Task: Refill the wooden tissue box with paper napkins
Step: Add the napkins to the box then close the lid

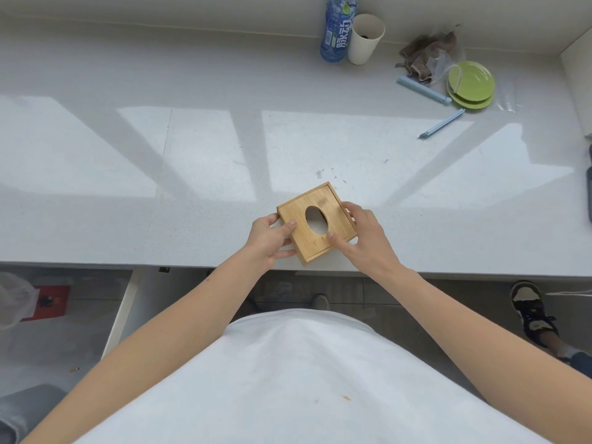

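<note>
1. Torso is covered by a plain white T-shirt (298,379); a few small brownish specks are seen on the front, no print or logo.
2. Both forearms are left bare; no sleeve edges are seen in view.
3. Left hand (270,241) and right hand (365,240) are bare: no gloves, rings, watch or bands are worn.
4. Fingernails are kept short and unpainted.
5. A grey shoe toe (318,301) is glimpsed below the shirt hem.
</note>
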